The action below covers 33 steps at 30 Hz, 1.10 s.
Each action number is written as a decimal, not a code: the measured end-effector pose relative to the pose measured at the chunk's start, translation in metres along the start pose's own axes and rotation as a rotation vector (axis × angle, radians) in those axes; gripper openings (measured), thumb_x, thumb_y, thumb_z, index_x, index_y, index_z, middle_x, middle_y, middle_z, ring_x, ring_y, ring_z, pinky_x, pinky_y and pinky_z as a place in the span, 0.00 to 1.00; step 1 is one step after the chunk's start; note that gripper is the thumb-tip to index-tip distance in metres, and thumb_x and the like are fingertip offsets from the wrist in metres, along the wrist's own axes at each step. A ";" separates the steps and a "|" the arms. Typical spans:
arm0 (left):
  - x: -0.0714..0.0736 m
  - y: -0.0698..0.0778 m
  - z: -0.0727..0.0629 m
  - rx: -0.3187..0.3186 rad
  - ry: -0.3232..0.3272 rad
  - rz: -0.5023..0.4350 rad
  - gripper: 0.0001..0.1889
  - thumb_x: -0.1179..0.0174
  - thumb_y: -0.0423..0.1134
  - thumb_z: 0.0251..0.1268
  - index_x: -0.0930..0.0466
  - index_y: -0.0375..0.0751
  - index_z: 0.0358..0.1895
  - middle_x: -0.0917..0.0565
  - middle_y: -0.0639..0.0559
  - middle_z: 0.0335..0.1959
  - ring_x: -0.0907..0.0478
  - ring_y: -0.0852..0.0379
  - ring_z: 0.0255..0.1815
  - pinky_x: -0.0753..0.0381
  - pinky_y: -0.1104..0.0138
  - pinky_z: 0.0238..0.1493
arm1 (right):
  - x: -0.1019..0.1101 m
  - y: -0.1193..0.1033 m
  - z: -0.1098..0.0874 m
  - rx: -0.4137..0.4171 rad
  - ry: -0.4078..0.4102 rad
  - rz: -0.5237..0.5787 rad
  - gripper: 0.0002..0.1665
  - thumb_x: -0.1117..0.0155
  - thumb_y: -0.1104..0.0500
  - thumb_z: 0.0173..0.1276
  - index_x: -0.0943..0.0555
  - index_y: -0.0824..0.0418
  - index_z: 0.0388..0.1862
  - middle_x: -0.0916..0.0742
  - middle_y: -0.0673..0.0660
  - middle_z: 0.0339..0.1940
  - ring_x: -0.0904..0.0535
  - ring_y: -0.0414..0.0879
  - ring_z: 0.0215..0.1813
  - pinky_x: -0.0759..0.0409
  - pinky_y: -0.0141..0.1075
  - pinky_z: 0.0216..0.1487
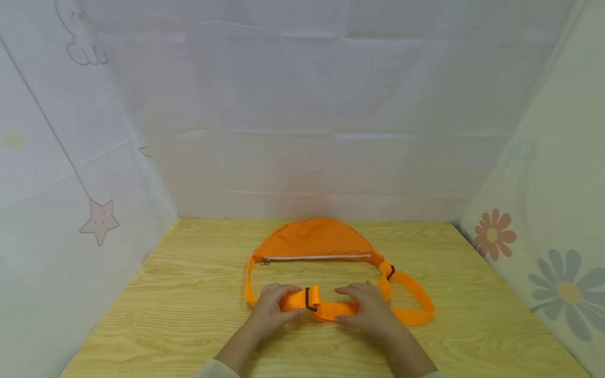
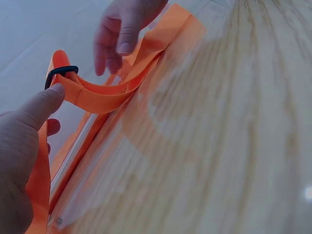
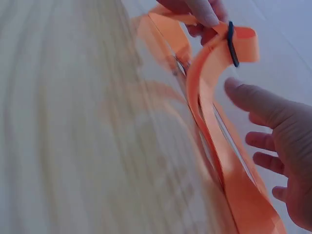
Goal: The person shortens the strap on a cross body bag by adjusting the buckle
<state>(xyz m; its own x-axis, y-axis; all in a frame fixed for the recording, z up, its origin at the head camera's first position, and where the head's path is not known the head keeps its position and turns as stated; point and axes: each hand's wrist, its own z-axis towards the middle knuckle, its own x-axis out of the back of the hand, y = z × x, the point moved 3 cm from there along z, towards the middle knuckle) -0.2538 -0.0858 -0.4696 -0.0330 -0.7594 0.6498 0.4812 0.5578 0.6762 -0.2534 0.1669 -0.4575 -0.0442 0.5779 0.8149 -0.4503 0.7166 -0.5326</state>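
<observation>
An orange waist bag (image 1: 316, 239) lies on the table, its white zipper (image 1: 319, 257) facing the hands. Its orange strap (image 2: 105, 100) loops forward from both ends of the bag. My left hand (image 1: 271, 311) pinches the strap between thumb and fingers, just beside a black slider buckle (image 1: 308, 299). A short fold of strap stands up through that buckle. Over the strap's right part, my right hand (image 1: 368, 310) has its thumb and fingers spread apart. In the right wrist view, nothing sits between the fingers of the right hand (image 3: 282, 131).
A second black buckle (image 1: 390, 272) sits on the strap near the bag's right end, where a loop of strap spreads rightward. The wood-grain table (image 1: 189, 315) is bordered by a pale back wall covering (image 1: 307, 105) and printed side coverings.
</observation>
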 end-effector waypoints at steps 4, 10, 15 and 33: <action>0.000 0.000 0.000 -0.003 0.003 0.006 0.24 0.30 0.54 0.56 0.17 0.48 0.54 0.15 0.57 0.51 0.28 0.53 0.54 0.29 0.60 0.55 | -0.013 -0.011 0.007 0.037 0.029 0.072 0.38 0.23 0.42 0.52 0.20 0.56 0.59 0.16 0.54 0.55 0.24 0.55 0.59 0.36 0.62 0.68; 0.001 0.000 0.000 -0.009 0.005 0.006 0.24 0.31 0.56 0.56 0.17 0.48 0.54 0.15 0.58 0.52 0.27 0.54 0.55 0.28 0.58 0.56 | -0.033 -0.023 0.015 -0.045 -0.001 0.281 0.39 0.22 0.43 0.52 0.22 0.52 0.62 0.20 0.56 0.64 0.30 0.59 0.68 0.34 0.63 0.66; 0.001 -0.001 0.001 -0.011 0.008 0.009 0.24 0.32 0.57 0.57 0.17 0.48 0.54 0.15 0.58 0.52 0.27 0.55 0.55 0.29 0.59 0.56 | -0.035 -0.029 0.020 -0.094 -0.019 0.366 0.35 0.23 0.44 0.53 0.21 0.50 0.59 0.17 0.54 0.59 0.33 0.64 0.72 0.47 0.67 0.71; 0.020 -0.018 -0.001 -0.114 0.035 0.529 0.27 0.26 0.54 0.45 0.19 0.54 0.52 0.15 0.60 0.48 0.22 0.58 0.50 0.35 0.58 0.52 | -0.034 -0.028 0.021 -0.164 -0.017 0.400 0.31 0.21 0.48 0.52 0.20 0.48 0.56 0.15 0.51 0.52 0.27 0.61 0.67 0.39 0.65 0.68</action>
<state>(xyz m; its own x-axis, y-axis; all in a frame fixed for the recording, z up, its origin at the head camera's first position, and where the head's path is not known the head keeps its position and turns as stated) -0.2628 -0.1114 -0.4694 0.2681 -0.3962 0.8782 0.5158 0.8289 0.2165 -0.2578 0.1191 -0.4656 -0.2019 0.8175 0.5394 -0.2475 0.4903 -0.8357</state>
